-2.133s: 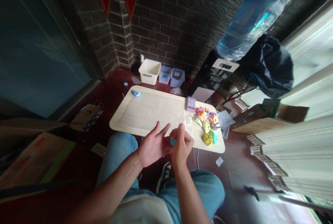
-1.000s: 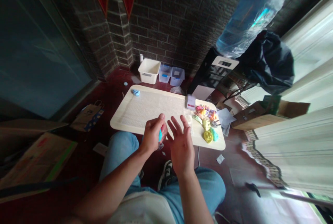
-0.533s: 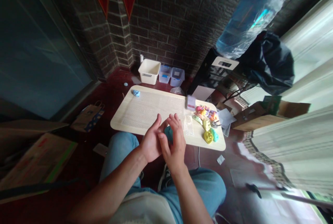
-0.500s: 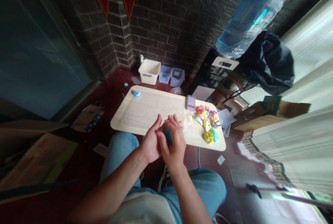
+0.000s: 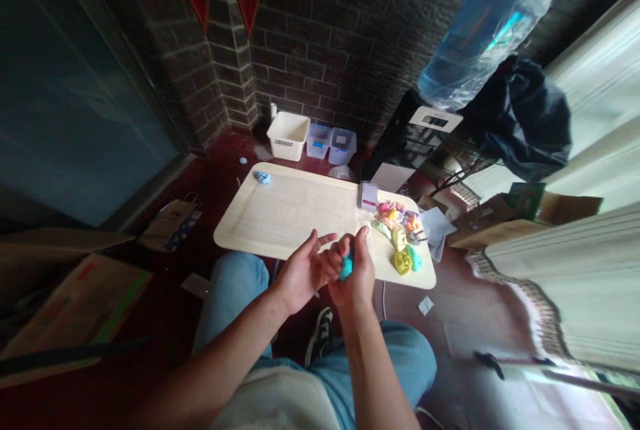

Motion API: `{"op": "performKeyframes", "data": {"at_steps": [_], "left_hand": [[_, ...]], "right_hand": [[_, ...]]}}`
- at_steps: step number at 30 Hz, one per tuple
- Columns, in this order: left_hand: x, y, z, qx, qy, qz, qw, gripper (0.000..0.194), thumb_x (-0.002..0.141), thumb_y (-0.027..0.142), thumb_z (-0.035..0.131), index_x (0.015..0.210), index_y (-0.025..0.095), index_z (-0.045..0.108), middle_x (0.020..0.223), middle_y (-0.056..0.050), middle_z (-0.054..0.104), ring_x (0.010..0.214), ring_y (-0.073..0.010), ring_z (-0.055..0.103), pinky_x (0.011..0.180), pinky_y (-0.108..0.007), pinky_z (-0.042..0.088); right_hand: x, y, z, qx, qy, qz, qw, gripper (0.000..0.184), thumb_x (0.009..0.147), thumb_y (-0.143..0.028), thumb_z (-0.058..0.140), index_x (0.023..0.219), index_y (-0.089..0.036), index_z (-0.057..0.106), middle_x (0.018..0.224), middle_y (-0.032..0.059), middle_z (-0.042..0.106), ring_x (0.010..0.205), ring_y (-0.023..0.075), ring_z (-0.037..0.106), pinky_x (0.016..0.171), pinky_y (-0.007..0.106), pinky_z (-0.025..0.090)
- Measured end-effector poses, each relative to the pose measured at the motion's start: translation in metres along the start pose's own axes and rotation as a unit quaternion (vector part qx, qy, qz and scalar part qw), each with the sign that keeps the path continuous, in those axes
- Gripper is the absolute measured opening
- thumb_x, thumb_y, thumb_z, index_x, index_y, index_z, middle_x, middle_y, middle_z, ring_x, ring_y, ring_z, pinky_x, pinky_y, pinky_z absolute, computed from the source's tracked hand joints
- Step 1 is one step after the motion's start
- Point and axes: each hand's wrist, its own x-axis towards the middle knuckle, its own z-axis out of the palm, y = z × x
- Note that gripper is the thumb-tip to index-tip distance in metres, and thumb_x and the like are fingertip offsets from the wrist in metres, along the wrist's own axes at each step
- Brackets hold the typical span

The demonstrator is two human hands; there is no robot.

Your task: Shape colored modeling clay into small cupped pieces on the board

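A lump of teal-blue modelling clay (image 5: pixel 346 268) sits in my right hand (image 5: pixel 359 280), whose fingers curl round it with the thumb raised alongside. My left hand (image 5: pixel 299 277) is beside it, palm up. Its thumb and a finger are stretched out and apart, and its other fingertips are partly hidden behind the curled right fingers. Both hands are above the near edge of a small cream table (image 5: pixel 227 235). Yellow clay (image 5: pixel 402 262) and mint-green clay (image 5: pixel 414 258) lie right of my hands. At the table's far left corner rests a light blue clay lump (image 5: pixel 263 178).
A clear textured sheet (image 5: pixel 290 207) covers much of the tabletop. Multicoloured clay packets (image 5: pixel 393 211) and a small boxy card (image 5: pixel 369 197) lie on the right. Beyond stand a white bin (image 5: pixel 289 143), blue-tinted tubs (image 5: pixel 343 150) and a water dispenser (image 5: pixel 433 120). Cardboard boxes flank both sides.
The hands were pressed together over the clay, right over left. Now the right hand has turned palm up and closed round the clay, shifting slightly right, while the left has come partly away.
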Motion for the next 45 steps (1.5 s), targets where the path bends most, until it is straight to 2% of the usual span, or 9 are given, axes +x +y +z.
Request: {"op": "performKeyframes", "data": {"at_steps": [10,13,17,22,29,36,38,41,45], "left_hand": [[0.0,-0.007,-0.001,0.078,0.059,0.097,0.99,0.025,0.093,0.036,0.056,0.108,0.017,0.065,0.093,-0.005,0.069,0.076,-0.013,0.064,0.067,-0.022,0.049],[0.004,-0.007,-0.002,0.038,0.071,0.077,0.994,0.028,0.091,0.042,0.058,0.106,0.02,0.068,0.089,-0.004,0.069,0.081,-0.0144,0.065,0.07,-0.023,0.05],[0.01,-0.006,-0.012,0.042,0.067,0.034,0.996,0.038,0.09,0.051,0.056,0.103,0.019,0.07,0.079,-0.004,0.07,0.072,-0.0157,0.066,0.06,-0.023,0.049],[0.014,-0.005,-0.024,0.055,0.139,0.062,0.987,0.053,0.089,0.059,0.05,0.067,0.014,0.065,0.058,-0.003,0.061,0.048,-0.012,0.057,0.044,-0.022,0.043],[0.017,0.009,-0.026,0.027,0.105,0.071,0.992,0.062,0.086,0.059,0.055,0.043,0.017,0.039,0.037,0.005,0.033,0.03,-0.0074,0.031,0.031,-0.02,0.015],[0.037,0.013,-0.044,-0.02,0.04,-0.07,0.997,0.047,0.093,0.052,0.048,0.066,0.016,0.061,0.057,-0.001,0.059,0.054,-0.014,0.058,0.057,-0.025,0.045],[0.039,0.016,-0.043,-0.016,0.01,-0.087,0.996,0.042,0.093,0.053,0.048,0.082,0.016,0.066,0.072,-0.005,0.067,0.072,-0.0191,0.065,0.069,-0.029,0.048],[0.045,0.032,-0.045,0.05,-0.021,-0.094,0.994,0.042,0.089,0.056,0.053,0.098,0.018,0.068,0.085,-0.008,0.069,0.081,-0.0212,0.067,0.076,-0.033,0.05],[0.083,0.092,-0.068,0.293,0.147,0.03,0.944,0.035,0.077,0.033,0.076,0.106,0.015,0.068,0.112,-0.015,0.066,0.097,-0.0277,0.066,0.081,-0.038,0.051]], "right_hand": [[0.01,0.016,-0.015,-0.129,0.037,-0.055,0.989,0.061,0.09,-0.064,0.044,0.047,-0.022,0.037,0.035,-0.0076,0.032,0.03,0.0076,0.027,0.032,0.022,0.024],[0.007,0.022,-0.02,-0.367,0.028,-0.179,0.913,0.054,0.096,-0.055,0.04,0.059,-0.019,0.057,0.065,0.002,0.06,0.065,0.0144,0.059,0.067,0.03,0.05],[0.004,0.021,-0.025,-0.537,0.034,-0.295,0.79,0.046,0.1,-0.049,0.028,0.111,-0.023,0.065,0.136,0.0101,0.049,0.132,0.0248,0.041,0.11,0.049,0.031],[0.003,0.011,-0.032,-0.492,0.046,-0.299,0.816,0.045,0.102,-0.045,0.022,0.121,-0.023,0.057,0.132,0.0091,0.054,0.131,0.0207,0.045,0.111,0.045,0.031],[-0.006,0.015,-0.039,-0.498,0.02,-0.254,0.829,0.037,0.103,-0.039,0.031,0.109,-0.021,0.063,0.114,0.0075,0.066,0.113,0.0199,0.059,0.101,0.04,0.044],[0.004,0.034,-0.043,-0.702,-0.092,-0.3,0.639,0.052,0.092,-0.043,0.057,0.14,-0.025,0.048,0.149,0.014,0.043,0.14,0.0327,0.036,0.115,0.062,0.021],[0.019,0.037,-0.049,-0.689,-0.052,-0.295,0.66,0.049,0.091,-0.042,0.058,0.135,-0.023,0.053,0.139,0.0151,0.054,0.136,0.0328,0.043,0.115,0.064,0.021],[0.045,0.037,-0.059,-0.577,0.023,-0.253,0.776,0.028,0.09,-0.038,0.058,0.111,-0.022,0.065,0.111,0.0102,0.069,0.111,0.0268,0.062,0.106,0.053,0.04],[0.071,0.026,-0.064,-0.282,0.105,-0.118,0.946,0.026,0.078,-0.038,0.072,0.097,-0.022,0.066,0.1,0.0057,0.069,0.099,0.025,0.067,0.087,0.041,0.053]]}}
